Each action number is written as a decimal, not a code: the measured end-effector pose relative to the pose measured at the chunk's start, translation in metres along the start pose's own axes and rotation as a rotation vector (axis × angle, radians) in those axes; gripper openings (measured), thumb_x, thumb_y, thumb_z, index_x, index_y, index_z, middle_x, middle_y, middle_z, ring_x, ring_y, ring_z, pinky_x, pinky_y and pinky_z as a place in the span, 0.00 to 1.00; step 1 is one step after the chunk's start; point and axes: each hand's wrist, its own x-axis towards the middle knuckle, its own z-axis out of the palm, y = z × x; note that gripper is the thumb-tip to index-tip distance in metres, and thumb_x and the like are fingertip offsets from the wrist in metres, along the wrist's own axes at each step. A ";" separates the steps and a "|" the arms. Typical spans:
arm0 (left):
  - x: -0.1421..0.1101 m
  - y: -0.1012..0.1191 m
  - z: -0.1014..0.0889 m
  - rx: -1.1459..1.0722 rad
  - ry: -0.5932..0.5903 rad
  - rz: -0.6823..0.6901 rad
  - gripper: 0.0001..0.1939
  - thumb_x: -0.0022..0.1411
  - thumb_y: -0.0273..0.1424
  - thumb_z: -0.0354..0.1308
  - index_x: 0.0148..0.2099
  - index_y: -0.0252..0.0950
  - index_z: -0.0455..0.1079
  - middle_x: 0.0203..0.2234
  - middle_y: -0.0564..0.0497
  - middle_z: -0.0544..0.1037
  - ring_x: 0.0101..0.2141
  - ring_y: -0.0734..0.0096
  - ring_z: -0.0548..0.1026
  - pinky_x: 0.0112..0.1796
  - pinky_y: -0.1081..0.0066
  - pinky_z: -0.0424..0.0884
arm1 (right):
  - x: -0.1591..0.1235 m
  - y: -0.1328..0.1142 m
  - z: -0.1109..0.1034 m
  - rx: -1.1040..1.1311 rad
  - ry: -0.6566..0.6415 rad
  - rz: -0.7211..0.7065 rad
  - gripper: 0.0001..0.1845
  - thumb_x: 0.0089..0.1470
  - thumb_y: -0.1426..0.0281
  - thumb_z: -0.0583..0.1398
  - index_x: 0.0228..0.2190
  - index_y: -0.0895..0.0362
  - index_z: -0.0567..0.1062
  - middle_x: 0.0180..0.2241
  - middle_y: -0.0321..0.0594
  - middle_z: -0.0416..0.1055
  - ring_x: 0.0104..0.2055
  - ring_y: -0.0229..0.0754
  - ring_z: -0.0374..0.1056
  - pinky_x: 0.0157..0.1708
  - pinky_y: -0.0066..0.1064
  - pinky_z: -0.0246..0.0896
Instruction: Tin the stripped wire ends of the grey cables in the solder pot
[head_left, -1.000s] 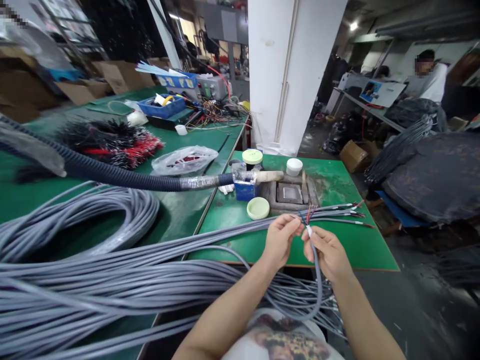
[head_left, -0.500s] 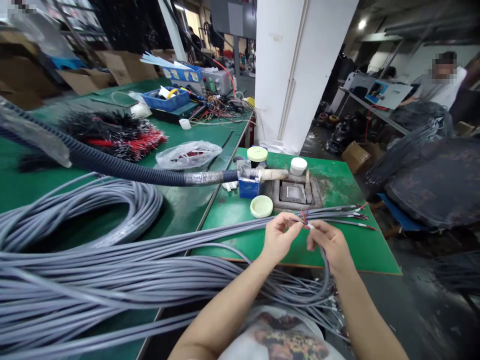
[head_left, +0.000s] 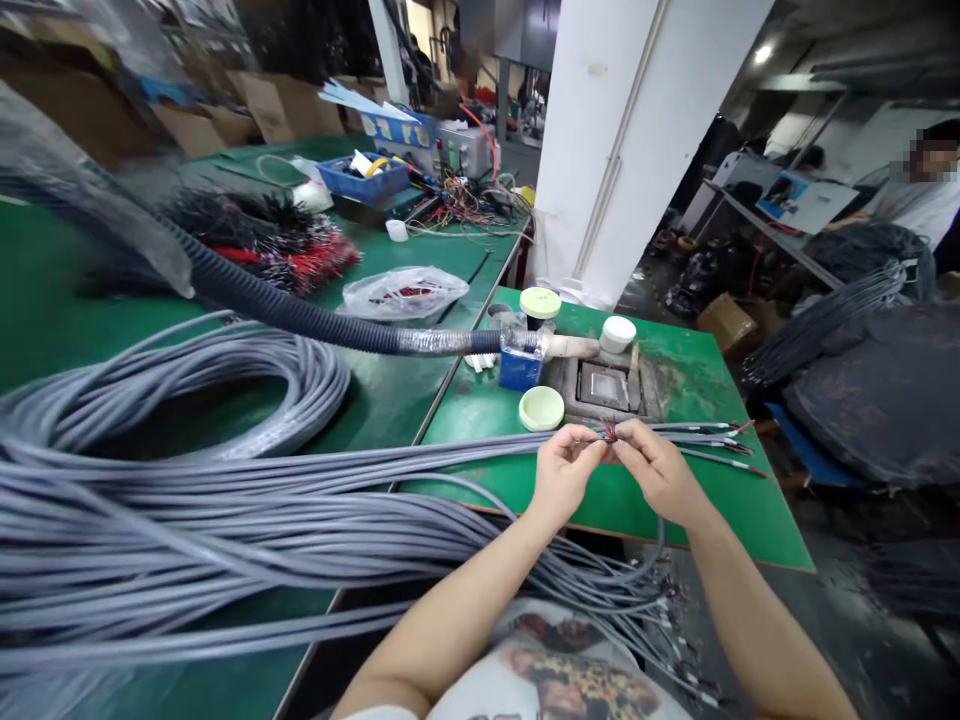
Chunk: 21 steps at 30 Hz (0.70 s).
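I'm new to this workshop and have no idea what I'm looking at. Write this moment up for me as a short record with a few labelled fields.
Place: green workbench
Left hand: pinches a grey cable near its end
Right hand: pinches coloured wire ends beside the left hand
Nearby: pale green lid, square metal pot
Also there: coiled grey cables, corrugated hose
Others: co-worker, far right
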 end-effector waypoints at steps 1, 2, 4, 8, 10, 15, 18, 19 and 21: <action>0.001 0.001 0.000 0.007 -0.002 -0.001 0.10 0.49 0.34 0.66 0.29 0.33 0.70 0.20 0.55 0.72 0.23 0.77 0.68 0.27 0.75 0.64 | 0.003 -0.002 -0.003 -0.014 -0.036 0.007 0.09 0.59 0.64 0.54 0.36 0.55 0.71 0.30 0.37 0.72 0.33 0.40 0.67 0.35 0.30 0.60; 0.001 0.001 -0.001 0.004 -0.004 -0.006 0.10 0.48 0.33 0.66 0.29 0.33 0.70 0.20 0.55 0.72 0.23 0.77 0.67 0.27 0.75 0.63 | 0.006 -0.004 -0.004 -0.026 -0.055 0.011 0.09 0.59 0.64 0.54 0.34 0.55 0.71 0.29 0.37 0.71 0.32 0.39 0.66 0.34 0.30 0.59; 0.002 0.000 -0.001 -0.047 -0.005 -0.041 0.10 0.47 0.32 0.67 0.28 0.33 0.71 0.19 0.55 0.72 0.22 0.78 0.67 0.27 0.76 0.63 | 0.011 -0.003 -0.006 -0.045 -0.029 0.003 0.08 0.57 0.64 0.56 0.32 0.56 0.71 0.27 0.36 0.69 0.30 0.38 0.64 0.32 0.29 0.58; 0.004 -0.005 -0.006 -0.245 -0.043 -0.198 0.10 0.46 0.32 0.67 0.29 0.32 0.71 0.20 0.54 0.74 0.22 0.78 0.68 0.26 0.76 0.62 | 0.021 0.007 -0.002 -0.081 0.073 -0.037 0.08 0.53 0.64 0.60 0.29 0.56 0.71 0.26 0.35 0.67 0.29 0.38 0.61 0.30 0.29 0.56; 0.005 -0.005 -0.011 -0.242 -0.023 -0.202 0.11 0.47 0.33 0.67 0.29 0.32 0.72 0.21 0.52 0.75 0.23 0.78 0.68 0.27 0.76 0.62 | 0.028 0.009 0.001 -0.101 0.042 -0.053 0.08 0.53 0.64 0.60 0.29 0.56 0.71 0.26 0.35 0.67 0.30 0.38 0.61 0.31 0.29 0.56; 0.007 -0.003 -0.028 -0.135 0.087 -0.126 0.12 0.50 0.36 0.65 0.30 0.31 0.75 0.21 0.49 0.77 0.23 0.77 0.69 0.28 0.75 0.62 | 0.051 0.007 0.015 -0.161 -0.009 -0.171 0.09 0.54 0.65 0.58 0.26 0.56 0.70 0.27 0.35 0.64 0.31 0.38 0.60 0.34 0.30 0.54; 0.003 -0.003 -0.036 -0.093 0.091 -0.133 0.15 0.53 0.40 0.63 0.29 0.30 0.75 0.21 0.47 0.78 0.22 0.75 0.70 0.28 0.74 0.62 | 0.065 0.009 0.027 -0.165 0.009 -0.186 0.08 0.54 0.66 0.58 0.26 0.56 0.69 0.27 0.35 0.64 0.30 0.37 0.59 0.33 0.29 0.53; 0.001 -0.003 -0.038 -0.074 0.086 -0.134 0.16 0.54 0.41 0.61 0.29 0.30 0.76 0.21 0.46 0.78 0.23 0.75 0.70 0.28 0.74 0.63 | 0.071 0.012 0.030 -0.162 0.028 -0.182 0.08 0.54 0.66 0.58 0.26 0.57 0.69 0.27 0.35 0.64 0.30 0.36 0.59 0.32 0.29 0.53; -0.004 -0.006 -0.041 -0.020 0.063 -0.132 0.18 0.55 0.42 0.61 0.29 0.30 0.76 0.22 0.45 0.79 0.23 0.73 0.71 0.28 0.73 0.64 | 0.083 0.019 0.033 -0.155 0.076 -0.156 0.09 0.54 0.65 0.58 0.26 0.57 0.69 0.26 0.34 0.63 0.29 0.36 0.57 0.30 0.28 0.51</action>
